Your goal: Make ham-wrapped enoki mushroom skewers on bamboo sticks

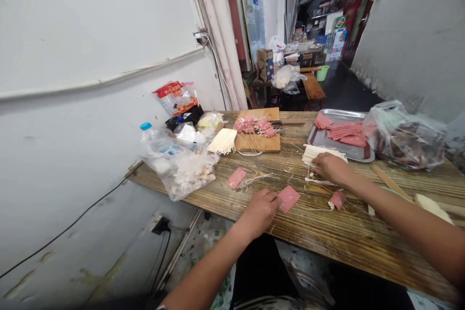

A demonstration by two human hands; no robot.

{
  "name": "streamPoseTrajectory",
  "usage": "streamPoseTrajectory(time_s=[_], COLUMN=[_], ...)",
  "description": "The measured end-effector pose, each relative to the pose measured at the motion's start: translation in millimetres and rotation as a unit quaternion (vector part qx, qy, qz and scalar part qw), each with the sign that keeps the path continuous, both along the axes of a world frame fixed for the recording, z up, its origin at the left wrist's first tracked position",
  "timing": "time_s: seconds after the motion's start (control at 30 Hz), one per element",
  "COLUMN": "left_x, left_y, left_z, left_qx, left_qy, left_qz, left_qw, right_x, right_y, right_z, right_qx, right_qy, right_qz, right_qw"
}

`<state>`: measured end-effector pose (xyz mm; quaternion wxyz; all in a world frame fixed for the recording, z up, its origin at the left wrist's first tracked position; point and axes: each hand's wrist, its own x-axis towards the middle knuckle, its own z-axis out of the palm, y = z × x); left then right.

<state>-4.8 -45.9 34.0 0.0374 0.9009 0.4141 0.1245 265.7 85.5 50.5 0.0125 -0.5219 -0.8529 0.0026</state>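
My left hand (259,209) pinches the left edge of a flat pink meat slice (289,199) that lies on the wooden table. To its right, my right hand (331,168) has its fingers curled down onto a bundle of white enoki mushrooms (315,153), beside the metal tray. Just below that hand lies a rolled pink slice (337,199) with mushroom ends showing in it. Another flat slice (236,178) rests left of my left hand, near some loose enoki strands (258,178). The fingertips of my right hand are partly hidden.
A metal tray (369,155) holds stacked pink slices, beside a full plastic bag (407,138). Skewered rolls (265,127) lie on a cutting board (259,144); another enoki bundle (223,141) touches it. A bag of mushrooms (191,174) sits left. A person (299,34) sits far back.
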Motion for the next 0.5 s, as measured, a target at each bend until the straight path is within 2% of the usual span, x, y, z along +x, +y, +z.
streamPoseTrajectory(time_s=[0.13,0.33,0.5], left_x=[5,9,8], left_y=[-8,-17,-20], left_z=[3.6,5.9,5.5], left_qx=[-0.009,-0.009,0.025], left_qy=[0.008,-0.056,-0.109], left_qz=[0.027,0.000,0.036], left_qw=[1.000,0.998,0.993], right_x=[-11,-11,-11], right_y=[2,5,4], right_z=[-0.1,6.8,10.8], right_qx=[-0.005,-0.030,-0.035], right_qy=[-0.069,-0.078,-0.084], right_qz=[-0.024,-0.024,-0.010], right_qw=[0.997,0.996,0.996])
